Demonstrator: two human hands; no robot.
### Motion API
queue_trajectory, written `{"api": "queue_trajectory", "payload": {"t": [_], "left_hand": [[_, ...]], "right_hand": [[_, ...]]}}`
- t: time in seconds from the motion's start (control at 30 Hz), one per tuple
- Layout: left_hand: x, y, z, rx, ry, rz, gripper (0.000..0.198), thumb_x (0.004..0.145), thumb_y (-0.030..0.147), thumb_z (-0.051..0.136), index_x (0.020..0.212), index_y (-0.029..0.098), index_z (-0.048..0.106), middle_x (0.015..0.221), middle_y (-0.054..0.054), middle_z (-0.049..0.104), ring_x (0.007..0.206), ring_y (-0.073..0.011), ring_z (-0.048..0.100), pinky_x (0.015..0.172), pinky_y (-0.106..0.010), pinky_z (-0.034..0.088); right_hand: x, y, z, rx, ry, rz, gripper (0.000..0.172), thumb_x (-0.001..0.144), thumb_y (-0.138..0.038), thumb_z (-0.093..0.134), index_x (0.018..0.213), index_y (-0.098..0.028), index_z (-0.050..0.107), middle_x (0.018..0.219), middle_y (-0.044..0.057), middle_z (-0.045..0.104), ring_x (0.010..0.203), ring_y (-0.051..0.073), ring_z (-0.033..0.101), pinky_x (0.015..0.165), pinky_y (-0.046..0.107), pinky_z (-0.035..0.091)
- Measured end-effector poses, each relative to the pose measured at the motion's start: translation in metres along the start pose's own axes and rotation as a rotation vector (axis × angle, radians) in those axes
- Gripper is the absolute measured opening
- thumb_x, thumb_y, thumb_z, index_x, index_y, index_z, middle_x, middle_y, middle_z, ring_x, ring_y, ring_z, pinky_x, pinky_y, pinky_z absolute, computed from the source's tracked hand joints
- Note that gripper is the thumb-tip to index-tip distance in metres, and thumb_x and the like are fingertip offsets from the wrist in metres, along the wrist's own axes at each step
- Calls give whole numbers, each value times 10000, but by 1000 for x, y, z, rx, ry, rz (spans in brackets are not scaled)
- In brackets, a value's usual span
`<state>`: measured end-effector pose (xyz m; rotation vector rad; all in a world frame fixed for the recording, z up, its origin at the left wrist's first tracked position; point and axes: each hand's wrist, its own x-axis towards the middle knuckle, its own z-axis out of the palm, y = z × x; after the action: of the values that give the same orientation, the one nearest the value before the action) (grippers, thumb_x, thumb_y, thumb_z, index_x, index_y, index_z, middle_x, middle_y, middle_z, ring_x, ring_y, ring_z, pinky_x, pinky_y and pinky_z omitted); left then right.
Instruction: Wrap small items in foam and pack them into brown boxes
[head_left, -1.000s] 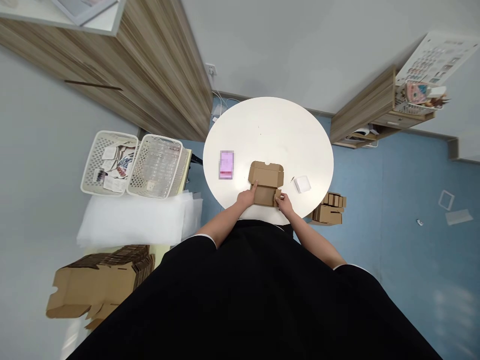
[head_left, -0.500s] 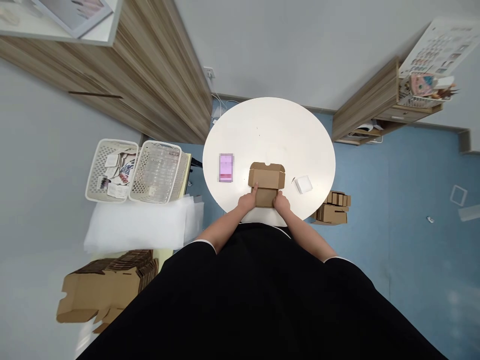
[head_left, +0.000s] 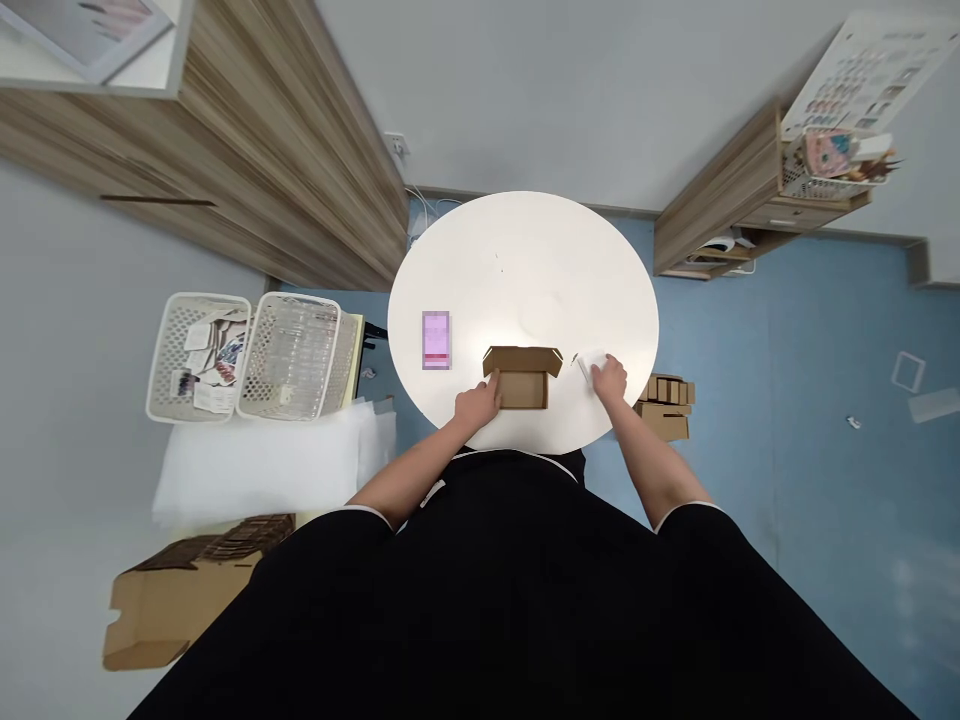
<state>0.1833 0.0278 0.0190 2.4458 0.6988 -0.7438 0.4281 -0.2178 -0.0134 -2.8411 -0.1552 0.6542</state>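
Note:
A small kraft cardboard box (head_left: 523, 385) stands open on the near edge of the round white table (head_left: 517, 260), its lid folded up behind it. My left hand (head_left: 476, 405) grips the box's left side. My right hand (head_left: 609, 380) lies to the right of the box, its fingers on a small white packet (head_left: 592, 362) that it mostly hides. A tiny dark-and-white scrap (head_left: 574, 359) lies just left of that hand. A blurred pink flat item (head_left: 436, 340) lies apart on the table's left.
Two white plastic baskets (head_left: 244, 358), one with printed papers and one with clear plastic items, stand left of the table beside white foam sheets (head_left: 255, 470). Flat cardboard blanks (head_left: 180, 600) lie lower left. Small cardboard boxes (head_left: 666, 408) are stacked at the table's right.
The box's lid has swung open away from me. My right hand has left the box and moved right onto the white packet. The view has shifted slightly.

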Motion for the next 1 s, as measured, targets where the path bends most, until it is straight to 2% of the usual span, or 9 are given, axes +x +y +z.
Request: {"api": "queue_trajectory", "payload": {"t": [0.13, 0.27, 0.37, 0.47, 0.63, 0.73, 0.8, 0.87, 1.0], "left_hand": [[-9, 3, 2, -33, 48, 26, 535, 1059, 352, 397, 1588, 268, 393, 1314, -146, 633, 1072, -309, 681, 877, -417, 512], [-10, 6, 14, -36, 105, 176, 428, 1036, 263, 436, 1441, 242, 571, 1333, -137, 605, 1177, -297, 613, 910, -392, 524], [-9, 7, 25, -32, 98, 283, 407, 1009, 211, 473, 1386, 229, 625, 1315, -131, 601, 1184, -287, 599, 966, -393, 517], [-10, 11, 34, -57, 78, 322, 400, 993, 201, 496, 1362, 233, 649, 1313, -118, 601, 1184, -278, 603, 983, -388, 517], [-8, 30, 37, -204, 48, 383, 392, 980, 202, 526, 1341, 233, 675, 1304, -107, 616, 1228, -276, 592, 1020, -381, 509], [-6, 52, 34, -404, -11, 404, 366, 971, 229, 568, 1316, 241, 690, 1315, -91, 630, 1227, -262, 608, 1014, -360, 520], [-3, 68, 33, -597, -50, 354, 347, 955, 264, 625, 1293, 229, 695, 1284, -85, 660, 1166, -242, 648, 999, -345, 531], [-2, 79, 34, -823, -100, 239, 379, 929, 312, 696, 1293, 208, 681, 1228, -88, 698, 1088, -227, 684, 965, -341, 550], [-2, 77, 40, -1223, -206, 11, 412, 865, 359, 803, 1208, 172, 671, 1148, -110, 738, 979, -210, 714, 830, -330, 593]], "right_hand": [[37, 21, 1, 40, -124, 127, 730, 890, -450, 645, 1525, -168, 422, 1489, 217, 506, 1340, 362, 510, 1087, 482, 423], [44, 26, 5, 111, -199, 188, 695, 807, -508, 742, 1382, -167, 549, 1340, 200, 608, 1260, 352, 574, 1050, 469, 462], [29, 28, 8, 158, -151, 194, 639, 792, -524, 743, 1290, -154, 592, 1387, 226, 565, 1243, 362, 585, 1044, 470, 481], [7, 33, 12, 307, -80, 162, 562, 818, -489, 702, 1262, -168, 574, 1398, 216, 561, 1212, 331, 608, 1011, 424, 521], [-29, 42, 17, 737, -91, 325, 338, 819, -426, 664, 1091, -247, 572, 1182, 104, 687, 1031, 253, 680, 781, 344, 608], [-51, 40, 20, 1018, -130, 344, 313, 772, -378, 714, 1025, -264, 569, 1114, 57, 709, 960, 215, 697, 677, 294, 601], [-69, 34, 25, 1161, -217, 279, 354, 733, -368, 767, 1010, -266, 573, 1060, 34, 722, 925, 205, 704, 658, 287, 597], [-89, 25, 31, 1255, -311, 195, 414, 697, -392, 816, 1010, -269, 573, 1008, 19, 729, 890, 207, 709, 656, 302, 601], [-122, -2, 46, 1231, -403, 81, 519, 628, -460, 874, 994, -261, 565, 933, 5, 725, 849, 213, 701, 695, 343, 602]]}}
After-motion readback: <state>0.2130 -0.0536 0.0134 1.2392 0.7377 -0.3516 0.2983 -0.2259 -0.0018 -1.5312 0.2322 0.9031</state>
